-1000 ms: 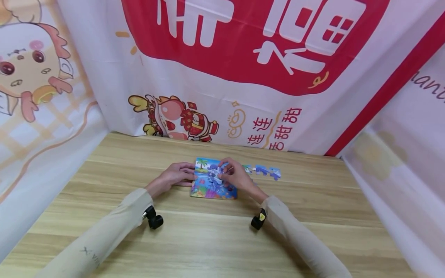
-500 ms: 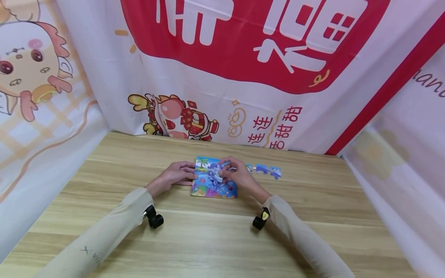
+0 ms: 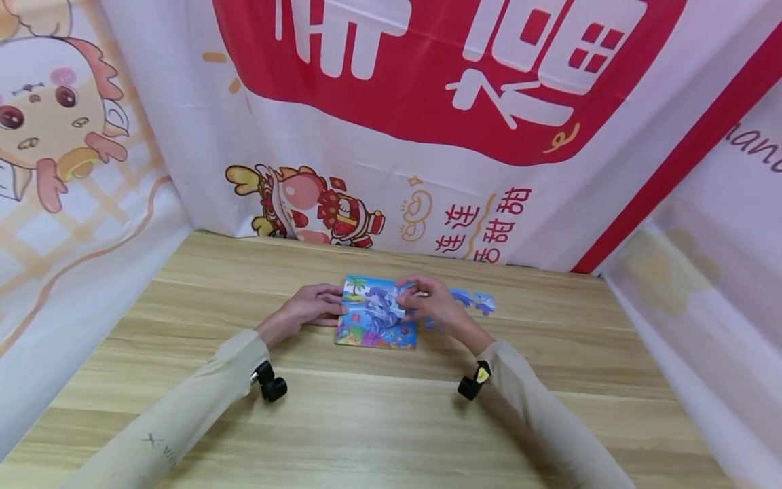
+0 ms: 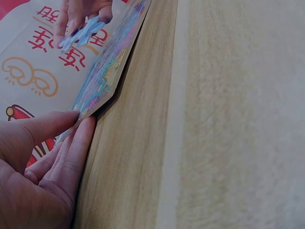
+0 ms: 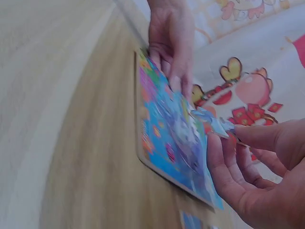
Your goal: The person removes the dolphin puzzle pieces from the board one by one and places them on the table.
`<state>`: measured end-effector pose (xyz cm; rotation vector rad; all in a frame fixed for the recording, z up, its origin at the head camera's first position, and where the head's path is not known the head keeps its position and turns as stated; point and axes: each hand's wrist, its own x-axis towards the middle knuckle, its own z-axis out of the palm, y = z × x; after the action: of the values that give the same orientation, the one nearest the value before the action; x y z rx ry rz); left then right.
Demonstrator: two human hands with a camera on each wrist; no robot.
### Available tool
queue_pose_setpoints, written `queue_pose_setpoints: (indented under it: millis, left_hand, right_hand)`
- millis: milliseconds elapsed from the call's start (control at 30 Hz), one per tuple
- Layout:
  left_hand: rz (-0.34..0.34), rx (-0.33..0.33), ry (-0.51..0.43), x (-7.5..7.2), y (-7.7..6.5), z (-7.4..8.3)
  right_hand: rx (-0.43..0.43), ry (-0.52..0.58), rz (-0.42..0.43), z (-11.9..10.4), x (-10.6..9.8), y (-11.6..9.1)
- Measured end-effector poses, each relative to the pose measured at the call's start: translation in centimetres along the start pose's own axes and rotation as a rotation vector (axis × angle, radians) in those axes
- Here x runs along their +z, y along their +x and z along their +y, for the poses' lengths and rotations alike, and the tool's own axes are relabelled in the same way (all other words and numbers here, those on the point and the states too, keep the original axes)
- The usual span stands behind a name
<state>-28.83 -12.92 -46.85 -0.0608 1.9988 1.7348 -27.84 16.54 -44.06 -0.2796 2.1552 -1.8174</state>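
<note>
The puzzle piece [image 5: 214,125] sits between the thumb and fingertips of the right hand [image 3: 430,300], a narrow pinching grip, raised above the right half of the puzzle board [image 3: 360,326]. The left hand [image 3: 304,305] has thumb and fingers on the board's left edge in a close grip. Loose pieces [image 3: 485,303] lie just right of the right hand. Bare bench [image 3: 379,414] spreads along the near side; a printed curtain [image 3: 366,149] borders the far edge.

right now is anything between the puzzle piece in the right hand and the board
Nothing visible does: the right hand pinches the puzzle piece over the puzzle board. The left hand touches the board's left edge, and loose pieces lie beyond the right edge.
</note>
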Motion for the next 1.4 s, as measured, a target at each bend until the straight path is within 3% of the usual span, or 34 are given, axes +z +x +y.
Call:
queue_pose_setpoints:
  millis: [333, 633, 867, 1133, 1400]
  left_hand:
    - [0.009, -0.008, 0.01, 0.0, 0.2, -0.2]
    - [-0.012, -0.006, 0.013, 0.1, 0.6, 0.2]
    - [-0.015, 0.015, 0.015, 0.0, 0.5, 0.0]
    - [-0.023, 0.021, -0.004, 0.2, 0.5, 0.0]
    - [-0.015, 0.025, 0.002, 0.1, 0.5, -0.1]
  right_hand:
    - [0.039, 0.055, 0.022, 0.9, -3.4, -1.4]
    - [0.109, -0.046, 0.047, 1.3, -7.5, -3.2]
    - [0.142, -0.063, 0.088, 1.2, -10.7, -4.6]
    - [0.167, -0.233, 0.118, 1.4, -12.0, -5.8]
    - [0.136, -0.266, 0.096, 2.3, -11.7, -5.7]
